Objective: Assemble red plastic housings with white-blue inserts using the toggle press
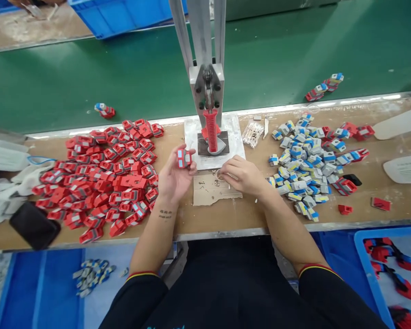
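My left hand point(175, 176) holds up a red and grey toy car part point(184, 158) with light-blue windows, gripped between thumb and fingers. My right hand point(239, 173) is closed in a pinch above a torn piece of cardboard point(205, 194); what its fingertips hold is too small to make out. Small dark and shiny specks lie on the cardboard below those fingertips. Just beyond both hands stands a hand press point(208, 87) with a red handle point(211, 130) on a white base plate point(238, 153).
A heap of red toy parts point(106, 178) lies left, grey, blue and yellow parts point(301, 160) right. Cotton swabs point(252, 133) lie beside the press. A black phone point(34, 225) rests at the left edge. A green conveyor belt point(140, 73) runs behind; a blue tray point(361, 256) sits lower right.
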`<state>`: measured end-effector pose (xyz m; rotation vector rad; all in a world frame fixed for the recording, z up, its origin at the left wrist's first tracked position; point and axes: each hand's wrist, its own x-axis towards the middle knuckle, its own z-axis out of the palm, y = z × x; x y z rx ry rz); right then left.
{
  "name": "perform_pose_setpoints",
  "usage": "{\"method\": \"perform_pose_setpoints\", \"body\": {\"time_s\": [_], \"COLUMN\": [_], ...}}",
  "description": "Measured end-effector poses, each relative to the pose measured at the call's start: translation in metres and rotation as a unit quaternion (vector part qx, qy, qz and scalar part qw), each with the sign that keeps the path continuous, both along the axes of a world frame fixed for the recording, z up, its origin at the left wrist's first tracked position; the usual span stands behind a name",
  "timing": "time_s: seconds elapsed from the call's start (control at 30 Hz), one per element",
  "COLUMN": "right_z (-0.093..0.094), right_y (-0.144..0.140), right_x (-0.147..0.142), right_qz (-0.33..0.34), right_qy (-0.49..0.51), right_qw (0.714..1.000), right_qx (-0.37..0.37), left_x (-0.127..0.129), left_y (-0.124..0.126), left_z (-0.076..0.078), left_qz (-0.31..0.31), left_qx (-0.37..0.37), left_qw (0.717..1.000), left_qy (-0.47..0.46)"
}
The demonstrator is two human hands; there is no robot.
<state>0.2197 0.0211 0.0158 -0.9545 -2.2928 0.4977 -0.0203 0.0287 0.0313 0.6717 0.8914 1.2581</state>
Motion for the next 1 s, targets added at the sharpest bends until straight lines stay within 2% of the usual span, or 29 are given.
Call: {"method": "perform_pose_setpoints", "body": {"time_s": [0.2, 0.53, 0.63, 0.77, 0.87, 1.0], "right_z": [-0.003, -0.006, -0.003, 0.009, 0.019, 0.026], "right_y": [0.001, 0.002, 0.002, -0.001, -0.004, -0.009], "right_x": [-0.001, 0.001, 0.001, 0.007, 0.011, 0.005], "right_qz": [0.018, -0.024, -0.029, -0.049, -0.106, -0.149], "right_qy": [0.044, 0.038, 0.051, 0.104, 0.220, 0.407], "right_qw": [0.998, 0.997, 0.996, 0.990, 0.967, 0.898], "right_qx": [-0.034, -0.065, -0.066, -0.075, -0.076, -0.075], "left_x": [-0.002, 0.000, 0.002, 0.005, 0.007, 0.012], "left_y": [-0.010, -0.009, -0.009, -0.011, -0.014, -0.021], "left_z": [-0.015, -0.023, -0.025, -0.024, -0.020, -0.014], "left_qz": [0.023, 0.042, 0.058, 0.089, 0.078, 0.041], "left_qx": [0.017, 0.036, 0.050, 0.109, 0.171, 0.220], "left_qw": [0.997, 0.995, 0.992, 0.973, 0.953, 0.931], "left_qy": [0.073, 0.082, 0.098, 0.181, 0.236, 0.287]}}
